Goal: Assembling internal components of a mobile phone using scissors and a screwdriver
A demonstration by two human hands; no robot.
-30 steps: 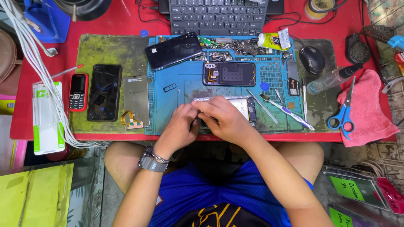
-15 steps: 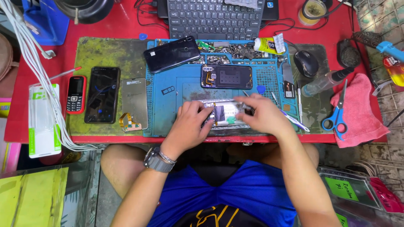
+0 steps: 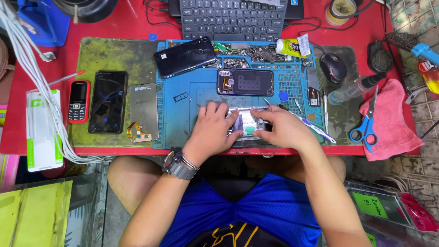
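Opened smartphone, near edge of blue repair mat. Left hand and right hand: fingers of both grasping it. Second opened phone just beyond.

A cluttered repair desk seen from above, under even bright light.

The desk has a red top, with a worn green mat and a blue work mat laid side by side. Grey tiled floor shows at right; a yellow sheet lies lower left.
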